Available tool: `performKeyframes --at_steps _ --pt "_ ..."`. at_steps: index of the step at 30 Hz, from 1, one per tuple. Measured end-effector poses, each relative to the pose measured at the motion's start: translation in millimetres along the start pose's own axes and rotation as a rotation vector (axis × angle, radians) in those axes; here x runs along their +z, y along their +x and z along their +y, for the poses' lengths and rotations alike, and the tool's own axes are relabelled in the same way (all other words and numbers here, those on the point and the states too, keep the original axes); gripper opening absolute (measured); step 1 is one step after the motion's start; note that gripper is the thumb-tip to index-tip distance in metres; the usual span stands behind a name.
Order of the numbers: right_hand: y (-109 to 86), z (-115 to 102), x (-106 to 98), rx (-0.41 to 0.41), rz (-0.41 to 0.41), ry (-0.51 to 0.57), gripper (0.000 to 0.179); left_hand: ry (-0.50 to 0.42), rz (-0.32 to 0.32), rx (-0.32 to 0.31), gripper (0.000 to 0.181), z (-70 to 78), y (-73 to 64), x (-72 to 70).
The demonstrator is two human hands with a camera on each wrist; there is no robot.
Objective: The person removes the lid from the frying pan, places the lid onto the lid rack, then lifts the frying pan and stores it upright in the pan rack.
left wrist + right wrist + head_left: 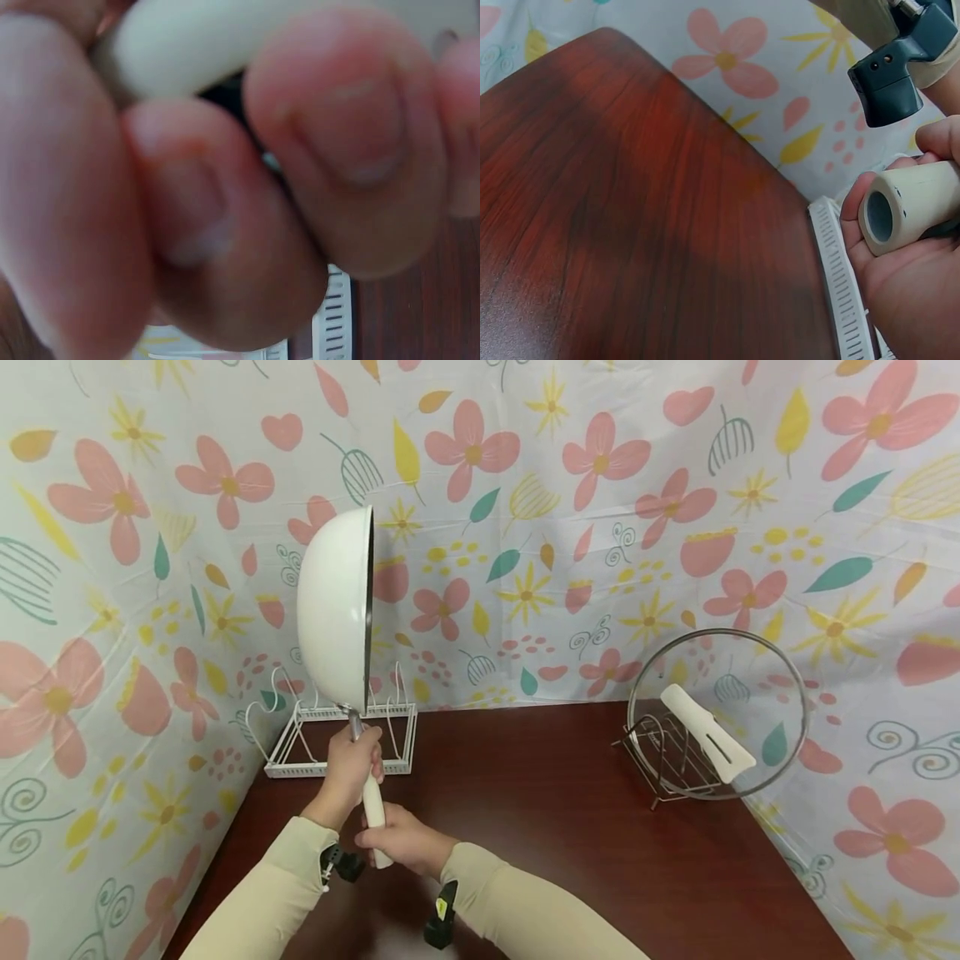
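Observation:
A white wok [330, 610] stands on edge in the air in the head view, its dark inside turned to the right and its long cream handle [372, 802] pointing down. My left hand [349, 770] grips the handle's upper part, just below the bowl. In the left wrist view the curled fingers [232, 232] fill most of the picture. Lower down, my right hand [411, 841] holds the handle's end, with the thumb across it. The right wrist view shows the hollow handle end [915, 202] lying against the palm and fingers.
Behind the left hand, a white wire rack [408, 739] stands on the dark red-brown table [540, 793]. On the right, a small metal rack [660, 752] bears a glass lid [780, 693] with a white handle [705, 731]. A flowered cloth [540, 560] hangs around the table.

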State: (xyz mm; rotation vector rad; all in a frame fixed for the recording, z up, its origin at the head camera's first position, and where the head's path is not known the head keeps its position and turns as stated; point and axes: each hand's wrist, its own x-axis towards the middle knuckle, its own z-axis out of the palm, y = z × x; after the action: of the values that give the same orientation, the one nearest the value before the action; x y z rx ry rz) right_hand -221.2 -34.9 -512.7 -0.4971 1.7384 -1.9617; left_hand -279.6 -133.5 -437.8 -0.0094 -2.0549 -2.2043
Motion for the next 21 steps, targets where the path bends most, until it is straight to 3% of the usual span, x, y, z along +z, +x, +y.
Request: performKeyframes --at_steps 6,15,21 --pt "4.8 -0.1 5.1 -0.025 -0.042 0.025 0.013 0.02 0.007 -0.019 0.025 1.2 3.1 -8.1" --pt "12.9 -0.8 12.9 -0.023 -0.06 0.005 0.013 0.023 -0.003 -0.016 0.052 -0.2 5.9 -24.1" --pt "17.5 -0.7 16.6 -0.017 -0.066 -0.005 0.013 -0.022 -0.032 -0.02 0.05 0.6 7.0 -31.6"
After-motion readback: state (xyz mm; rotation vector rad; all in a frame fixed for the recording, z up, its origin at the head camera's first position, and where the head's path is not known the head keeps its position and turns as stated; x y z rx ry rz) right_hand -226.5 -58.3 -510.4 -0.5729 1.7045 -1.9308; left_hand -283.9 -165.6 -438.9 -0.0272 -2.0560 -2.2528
